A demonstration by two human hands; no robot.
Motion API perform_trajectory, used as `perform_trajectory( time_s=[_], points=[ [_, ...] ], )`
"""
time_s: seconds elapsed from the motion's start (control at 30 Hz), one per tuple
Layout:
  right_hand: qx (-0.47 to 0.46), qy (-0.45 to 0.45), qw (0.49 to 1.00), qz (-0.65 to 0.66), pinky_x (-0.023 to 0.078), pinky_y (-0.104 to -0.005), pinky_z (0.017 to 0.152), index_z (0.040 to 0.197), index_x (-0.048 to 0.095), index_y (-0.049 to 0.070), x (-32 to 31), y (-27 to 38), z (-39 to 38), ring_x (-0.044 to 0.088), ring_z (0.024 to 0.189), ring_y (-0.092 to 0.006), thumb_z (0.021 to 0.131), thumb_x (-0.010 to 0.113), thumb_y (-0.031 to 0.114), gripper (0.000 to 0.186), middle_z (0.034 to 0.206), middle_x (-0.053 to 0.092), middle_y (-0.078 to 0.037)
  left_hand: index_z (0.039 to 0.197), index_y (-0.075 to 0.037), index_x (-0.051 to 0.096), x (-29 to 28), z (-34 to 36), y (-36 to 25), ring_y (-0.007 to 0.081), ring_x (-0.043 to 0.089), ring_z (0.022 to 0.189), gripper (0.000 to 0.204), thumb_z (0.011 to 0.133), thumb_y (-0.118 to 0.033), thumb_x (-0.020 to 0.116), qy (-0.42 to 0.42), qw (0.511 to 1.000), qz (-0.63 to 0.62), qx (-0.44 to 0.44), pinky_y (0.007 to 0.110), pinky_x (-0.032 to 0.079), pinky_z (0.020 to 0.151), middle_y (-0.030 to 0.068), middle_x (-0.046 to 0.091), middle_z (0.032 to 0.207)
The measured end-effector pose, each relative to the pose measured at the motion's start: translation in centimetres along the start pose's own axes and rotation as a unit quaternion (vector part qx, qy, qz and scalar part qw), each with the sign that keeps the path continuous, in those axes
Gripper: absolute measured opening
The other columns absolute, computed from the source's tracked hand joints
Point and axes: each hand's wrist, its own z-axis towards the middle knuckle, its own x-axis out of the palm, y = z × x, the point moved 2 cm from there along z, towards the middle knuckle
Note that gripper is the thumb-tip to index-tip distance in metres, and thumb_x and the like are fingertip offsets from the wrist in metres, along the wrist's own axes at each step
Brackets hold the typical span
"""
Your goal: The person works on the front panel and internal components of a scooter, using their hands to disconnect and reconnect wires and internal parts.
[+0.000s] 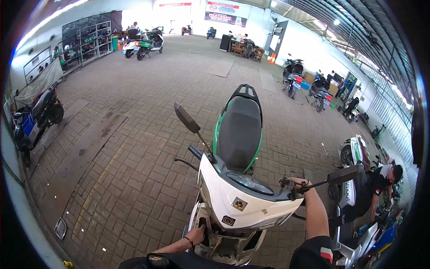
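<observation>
A white and green scooter (255, 206) stands upright in front of me, its front toward me and its dark seat (242, 130) beyond. My right hand (299, 183) is closed round the handlebar end on the right, beside the stalk of a mirror (344, 175); the handlebar partly hides its fingers. Low on the left, my left hand (195, 234) grips the edge of the scooter's front body, next to an exposed, dirty front cavity (226, 246). The other handlebar grip (195, 152) and the left mirror (187, 117) are untouched.
At the right a person (380, 188) bends among parked scooters (354, 195). More scooters stand along the right wall, at the far left (150, 45) and by the left wall (45, 107). Flat metal plates (85, 157) lie on the brick floor (148, 148). People sit at a far desk (239, 47).
</observation>
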Motion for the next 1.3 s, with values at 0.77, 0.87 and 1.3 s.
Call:
perform_trajectory(
  time_s=[0.77,0.87,1.3],
  points=[
    [-0.086,-0.021,0.993,0.082,0.047,-0.0333,0.075,0.101,0.059,0.001,2.2,-12.2,0.7,0.058,0.083,-0.0179,0.068,0.063,0.011,0.034,0.091,0.064,-0.01,0.109,0.006,0.045,-2.7,-0.3,-2.8,0.0397,0.059,0.075,0.042,0.076,-0.019,0.051,0.002,1.0,-0.002,-0.017,0.047,0.048,0.064,0.0254,0.06,0.076],
    [-0.217,-0.029,0.974,0.059,0.047,-0.0344,0.076,0.099,0.06,0.004,-0.3,-1.5,2.4,0.059,0.084,-0.0245,0.066,0.061,0.018,0.036,0.092,0.063,-0.013,0.113,0.005,0.045,-3.3,-1.2,-0.9,0.04,0.059,0.077,0.05,0.072,-0.021,0.057,0.057,0.993,0.019,-0.101,0.046,0.048,0.068,0.0265,0.059,0.079],
    [0.0,-0.032,0.998,-0.055,0.045,-0.035,0.075,0.094,0.06,0.006,0.9,-6.5,-0.3,0.054,0.087,-0.0292,0.076,0.055,0.019,0.024,0.096,0.056,-0.016,0.131,-0.008,0.032,-3.6,-3.7,-2.9,0.0399,0.057,0.069,0.065,0.072,-0.01,0.058,-0.036,0.981,-0.159,-0.11,0.047,0.045,0.062,0.0226,0.059,0.07]
  ],
)
